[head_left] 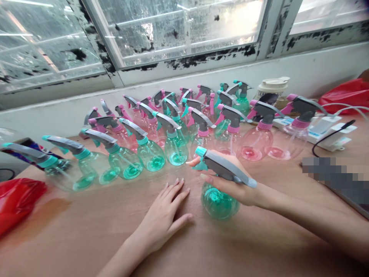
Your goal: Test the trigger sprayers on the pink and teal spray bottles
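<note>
My right hand (239, 188) is wrapped round the neck of a green spray bottle (220, 202), just below its grey and teal trigger head. The bottle's nozzle points to the left, away from my wrist. Flat on the wooden table (115, 231) lies my left hand (165, 211), fingers stretched out, holding nothing, to the left of that bottle. Beyond both hands stands a front row of clear green spray bottles (152, 156) on the left and clear pink spray bottles (256, 142) on the right. Several more of both colours crowd behind them.
Red plastic bags lie at the left edge (20, 202) and far right (346, 94). A white power strip (328, 134) with cables sits at the right, near a pixelated dark object (337, 184). A lidded cup (272, 86) stands by the wall under the windows (184, 30).
</note>
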`<move>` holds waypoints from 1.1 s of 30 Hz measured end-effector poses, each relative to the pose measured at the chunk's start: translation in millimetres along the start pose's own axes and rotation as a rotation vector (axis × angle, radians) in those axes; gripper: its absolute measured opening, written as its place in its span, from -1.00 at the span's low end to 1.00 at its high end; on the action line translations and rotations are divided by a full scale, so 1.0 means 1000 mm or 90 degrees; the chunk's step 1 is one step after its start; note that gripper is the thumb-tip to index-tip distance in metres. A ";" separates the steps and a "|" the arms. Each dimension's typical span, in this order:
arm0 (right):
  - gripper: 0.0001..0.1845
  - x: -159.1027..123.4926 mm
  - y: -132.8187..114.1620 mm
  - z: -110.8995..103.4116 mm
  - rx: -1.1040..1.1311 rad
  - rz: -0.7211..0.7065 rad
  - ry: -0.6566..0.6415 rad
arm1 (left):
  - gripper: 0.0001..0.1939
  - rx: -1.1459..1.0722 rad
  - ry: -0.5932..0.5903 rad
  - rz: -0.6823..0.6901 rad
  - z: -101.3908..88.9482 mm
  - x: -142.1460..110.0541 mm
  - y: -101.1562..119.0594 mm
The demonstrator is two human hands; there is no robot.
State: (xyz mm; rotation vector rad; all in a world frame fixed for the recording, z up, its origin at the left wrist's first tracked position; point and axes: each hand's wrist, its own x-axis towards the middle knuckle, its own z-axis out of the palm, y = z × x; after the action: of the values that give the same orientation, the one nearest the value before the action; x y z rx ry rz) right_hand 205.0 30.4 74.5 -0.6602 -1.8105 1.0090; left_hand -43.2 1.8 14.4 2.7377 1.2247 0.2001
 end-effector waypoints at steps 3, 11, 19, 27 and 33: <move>-0.77 0.001 0.001 0.000 -0.011 -0.009 0.002 | -0.37 -0.001 -0.002 -0.001 0.001 -0.001 0.000; -0.73 -0.002 0.004 0.001 -0.042 -0.022 0.013 | -0.38 -0.014 -0.005 -0.006 -0.002 0.000 0.001; -0.97 0.002 -0.004 0.000 -0.041 -0.023 0.007 | -0.39 -0.022 0.011 -0.006 -0.001 0.001 0.000; -0.85 0.001 -0.001 0.000 -0.039 -0.013 0.006 | -0.38 -0.006 0.004 0.000 -0.001 0.000 0.000; -0.74 -0.001 0.006 0.002 -0.037 -0.035 0.026 | -0.38 -0.014 0.011 -0.006 0.000 -0.001 0.004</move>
State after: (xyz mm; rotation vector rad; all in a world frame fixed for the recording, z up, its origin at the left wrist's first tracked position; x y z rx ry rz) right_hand 203.4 31.8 68.3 -0.6584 -1.8183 0.9033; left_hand -40.9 -1.1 14.9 2.7171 1.2313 0.2353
